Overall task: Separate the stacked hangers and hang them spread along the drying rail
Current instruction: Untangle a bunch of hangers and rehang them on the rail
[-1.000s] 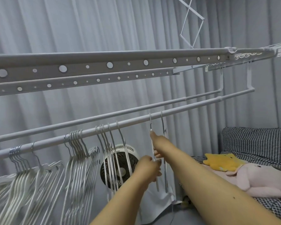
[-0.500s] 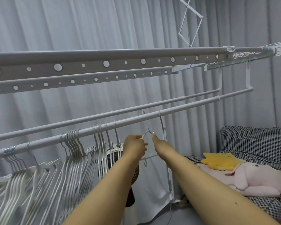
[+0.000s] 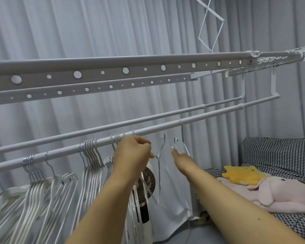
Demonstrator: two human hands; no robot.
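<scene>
The front drying rail (image 3: 209, 115) runs from lower left to upper right. My left hand (image 3: 133, 153) is shut on the neck of a thin white hanger (image 3: 159, 155); its hook hangs free just below the rail. To the right, a single hanger (image 3: 181, 131) is hooked on the rail. My right hand (image 3: 179, 154) pinches that hanger at its shoulder, with most of the fingers hidden. Bunches of stacked hangers (image 3: 91, 148) crowd the left half of the rail, another bunch (image 3: 29, 160) sits further left, and a few hooks (image 3: 115, 137) show beside my left hand.
A second rail (image 3: 165, 117) runs behind the front one, under perforated bars (image 3: 125, 71). Grey curtains fill the back. A black fan (image 3: 147, 182) stands low behind the hangers. At right lies checked bedding (image 3: 280, 152) with a yellow star toy (image 3: 241, 174) and a pink plush (image 3: 278, 192).
My left hand has lifted one of the two right-hand hangers off the rail; its hook now hangs free below it. The right hand stays at the hanger left on the rail.
</scene>
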